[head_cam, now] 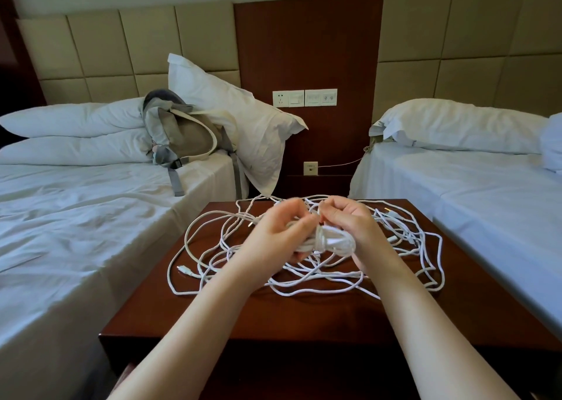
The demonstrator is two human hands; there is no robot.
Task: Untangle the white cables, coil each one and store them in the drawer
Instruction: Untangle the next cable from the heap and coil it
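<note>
While hovering over counter (273, 317), clasp coiled cable (330, 241) crosswise: right grip (349, 226) round loops, left grip (273, 235) pinching the end.

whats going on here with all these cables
A person is sorting out white cables on a nightstand. The left hand and right hand both grip one small coil of cable, held just above the top. The left hand is blurred. The rest of the cables lie in a loose tangle spread over the nightstand, so most of the job is not yet done.
</note>
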